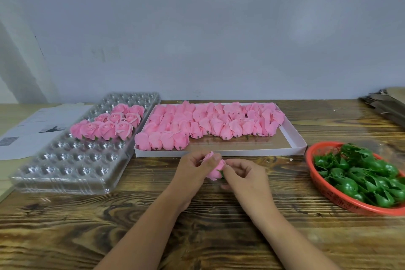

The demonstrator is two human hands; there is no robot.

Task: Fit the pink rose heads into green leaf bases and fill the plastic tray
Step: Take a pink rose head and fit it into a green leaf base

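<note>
- Pink rose point(215, 170) is pinched between both hands, just ahead of the wrists: left hand point(194, 170) on the petals, right hand point(243, 174) at the green base point(221, 173).
- Looks light, soft, crushable; hold it low, near the base.
- Tray point(65, 173) is left of the hands, part filled.
- Paper sheet point(32, 129), far left: print unreadable.

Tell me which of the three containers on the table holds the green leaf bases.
The red basket at the right holds the green leaf bases; the clear plastic tray and white box hold only pink roses.
</note>
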